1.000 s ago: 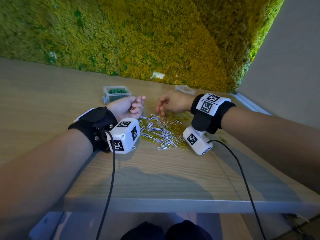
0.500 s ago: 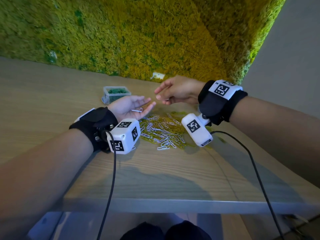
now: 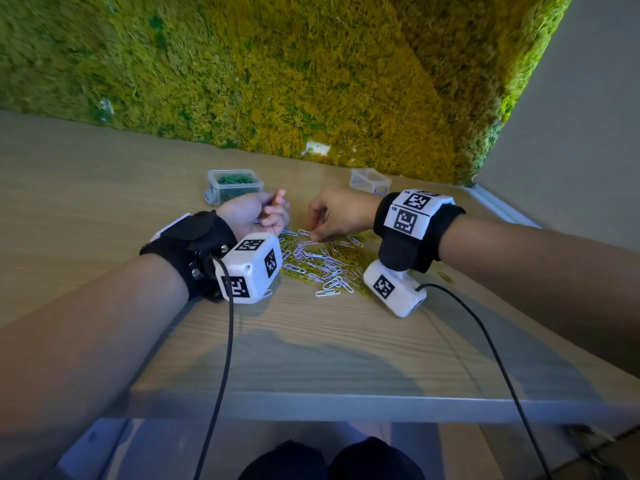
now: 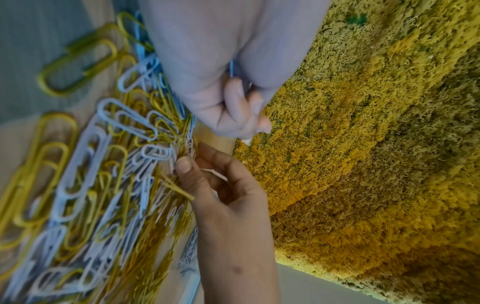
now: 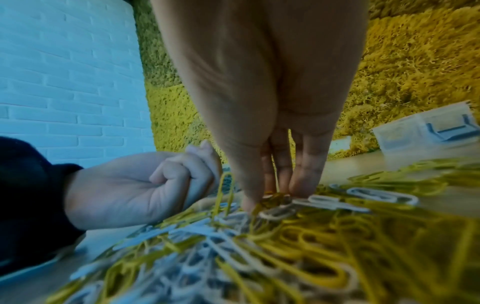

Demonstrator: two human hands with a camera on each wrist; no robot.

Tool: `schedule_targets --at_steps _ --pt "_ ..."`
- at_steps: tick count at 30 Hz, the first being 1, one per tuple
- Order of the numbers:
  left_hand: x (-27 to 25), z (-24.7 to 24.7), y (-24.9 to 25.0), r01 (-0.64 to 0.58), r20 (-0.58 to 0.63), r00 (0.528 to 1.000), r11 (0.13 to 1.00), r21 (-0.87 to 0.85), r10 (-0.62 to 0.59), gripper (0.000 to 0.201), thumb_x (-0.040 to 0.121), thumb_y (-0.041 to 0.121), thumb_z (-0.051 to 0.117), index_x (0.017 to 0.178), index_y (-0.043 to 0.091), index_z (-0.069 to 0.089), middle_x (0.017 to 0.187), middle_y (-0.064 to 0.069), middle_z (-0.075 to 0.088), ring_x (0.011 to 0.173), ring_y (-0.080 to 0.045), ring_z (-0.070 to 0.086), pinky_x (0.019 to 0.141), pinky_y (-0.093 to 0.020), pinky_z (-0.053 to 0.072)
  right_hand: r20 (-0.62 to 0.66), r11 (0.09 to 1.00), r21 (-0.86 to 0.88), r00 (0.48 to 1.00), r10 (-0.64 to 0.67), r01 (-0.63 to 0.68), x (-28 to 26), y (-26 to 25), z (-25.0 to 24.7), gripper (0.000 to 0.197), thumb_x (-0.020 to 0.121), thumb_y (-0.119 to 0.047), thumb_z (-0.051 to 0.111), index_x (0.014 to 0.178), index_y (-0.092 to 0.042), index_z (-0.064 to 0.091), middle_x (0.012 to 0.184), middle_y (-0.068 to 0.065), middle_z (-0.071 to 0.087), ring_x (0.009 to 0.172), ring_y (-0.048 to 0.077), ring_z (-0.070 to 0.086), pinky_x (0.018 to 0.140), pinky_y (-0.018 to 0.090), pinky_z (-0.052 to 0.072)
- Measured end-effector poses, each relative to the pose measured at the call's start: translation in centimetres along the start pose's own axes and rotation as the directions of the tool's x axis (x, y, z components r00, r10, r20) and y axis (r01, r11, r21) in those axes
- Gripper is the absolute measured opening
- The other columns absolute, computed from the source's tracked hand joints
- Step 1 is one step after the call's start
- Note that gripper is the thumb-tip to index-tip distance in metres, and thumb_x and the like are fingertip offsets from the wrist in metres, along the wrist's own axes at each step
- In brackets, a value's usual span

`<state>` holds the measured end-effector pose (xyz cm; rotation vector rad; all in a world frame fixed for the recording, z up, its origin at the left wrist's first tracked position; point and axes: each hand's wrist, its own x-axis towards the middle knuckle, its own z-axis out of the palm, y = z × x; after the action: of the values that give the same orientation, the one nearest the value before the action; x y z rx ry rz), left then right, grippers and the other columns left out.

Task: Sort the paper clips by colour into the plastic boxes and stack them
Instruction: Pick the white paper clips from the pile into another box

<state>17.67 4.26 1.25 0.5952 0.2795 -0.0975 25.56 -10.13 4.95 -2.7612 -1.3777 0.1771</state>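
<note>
A loose pile of white and yellow paper clips (image 3: pixel 320 266) lies on the wooden table (image 3: pixel 104 188) between my hands. My left hand (image 3: pixel 275 216) rests palm-up at the pile's left edge, its fingers (image 4: pixel 235 107) curled round a few white paper clips (image 3: pixel 258 220). My right hand (image 3: pixel 313 233) reaches down onto the far side of the pile, and its thumb and fingertips (image 5: pixel 302 185) pinch a white clip (image 4: pixel 191 148). A clear box of green clips (image 3: pixel 235 183) stands behind my left hand. A second clear box (image 3: pixel 370 180) stands behind my right hand.
A moss wall (image 3: pixel 311 81) closes off the table's far side and a grey wall (image 3: pixel 571 133) stands at the right. The table's front edge (image 3: pixel 346 407) lies near my body. Cables (image 3: pixel 225 341) hang from both wrist cameras.
My right hand dropped a white clip into my open left palm, then came back down onto the pile. My left hand's fingers have curled shut over its clips.
</note>
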Motion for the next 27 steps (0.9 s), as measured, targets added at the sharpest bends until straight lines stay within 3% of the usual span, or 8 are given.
schedule_targets --at_steps 2,5,8,10,12,19,23,27 --pt "0.0 0.0 0.1 -0.005 0.006 1.000 1.000 0.000 0.005 0.032 0.101 0.018 0.036 0.073 0.009 0.049 0.052 0.000 0.044 0.032 -0.005 0.033 0.030 -0.016 0.023 0.001 1.000 -0.003 1.000 -0.006 0.006 -0.1 0.3 0.1 0.022 0.085 -0.020 0.071 0.102 -0.007 0.068 0.085 -0.002 0.062 0.072 0.011 0.056 0.056 0.007 0.038" --pt "0.0 0.0 0.1 -0.001 0.018 1.000 1.000 0.000 0.001 0.032 0.101 0.018 0.038 0.073 0.008 0.050 0.055 0.000 0.044 0.034 -0.005 0.035 0.030 -0.014 0.024 0.097 0.992 0.121 0.995 0.037 -0.048 -0.2 0.7 0.0 0.019 0.087 -0.016 0.068 0.100 -0.002 0.067 0.082 0.004 0.066 0.065 0.015 0.063 0.060 0.018 0.050" --pt "0.2 -0.1 0.1 -0.016 0.031 0.999 0.999 -0.029 0.017 0.031 0.101 0.018 0.037 0.076 0.005 0.051 0.060 -0.002 0.047 0.037 -0.007 0.040 0.033 -0.013 0.029 0.140 0.962 0.260 0.989 0.049 -0.085 -0.3 1.5 -0.6 0.015 0.087 -0.014 0.068 0.097 -0.002 0.068 0.091 0.012 0.070 0.059 0.009 0.061 0.058 0.013 0.049" --pt "0.3 -0.2 0.2 -0.036 0.028 0.999 0.999 -0.019 0.037 0.030 0.101 0.018 0.037 0.078 0.004 0.052 0.065 -0.004 0.050 0.044 -0.009 0.044 0.038 -0.014 0.037 0.145 0.932 0.348 0.988 0.052 -0.101 -0.5 2.0 -1.1 0.003 0.087 -0.010 0.068 0.087 -0.007 0.067 0.084 0.010 0.068 0.050 0.003 0.058 0.053 0.011 0.047" --pt "0.3 -0.2 0.1 -0.059 0.017 0.998 0.998 0.008 0.059 0.031 0.101 0.018 0.038 0.080 0.003 0.054 0.067 -0.007 0.053 0.054 -0.009 0.047 0.043 -0.016 0.045 0.150 0.913 0.394 0.987 0.054 -0.109 -0.6 2.4 -1.8 0.008 0.087 -0.005 0.066 0.082 -0.010 0.063 0.077 0.007 0.062 0.046 0.002 0.055 0.051 0.012 0.046" --pt "0.3 -0.1 0.1 -0.083 -0.012 0.996 0.995 0.055 0.084 0.027 0.100 0.018 0.041 0.086 0.001 0.057 0.077 -0.014 0.060 0.072 -0.014 0.053 0.055 -0.020 0.053 0.247 0.870 0.469 0.968 0.040 -0.155 -0.8 2.1 -4.1 0.024 0.087 0.007 0.060 0.107 -0.003 0.052 0.076 0.009 0.060 0.057 0.014 0.052 0.050 0.017 0.048" --pt "-0.1 -0.1 0.0 -0.036 0.024 0.999 0.995 0.088 0.034 0.031 0.100 0.022 0.042 0.096 -0.002 0.059 0.084 -0.021 0.066 0.085 -0.022 0.059 0.067 -0.028 0.057 0.244 0.862 0.498 0.969 -0.036 -0.093 -0.7 2.0 -5.1 0.020 0.086 0.007 0.061 0.100 -0.006 0.056 0.072 0.003 0.061 0.058 0.006 0.060 0.053 0.016 0.050" --pt "-0.8 0.4 -0.4 0.083 0.131 0.986 0.987 0.135 -0.101 0.045 0.099 0.029 0.040 0.110 -0.012 0.055 0.105 -0.033 0.061 0.091 -0.038 0.066 0.076 -0.038 0.055 0.188 0.817 0.576 0.979 -0.082 -0.042 -0.5 1.2 -5.2 0.019 0.086 0.007 0.060 0.094 -0.010 0.056 0.065 -0.004 0.064 0.057 0.001 0.060 0.055 0.014 0.050"
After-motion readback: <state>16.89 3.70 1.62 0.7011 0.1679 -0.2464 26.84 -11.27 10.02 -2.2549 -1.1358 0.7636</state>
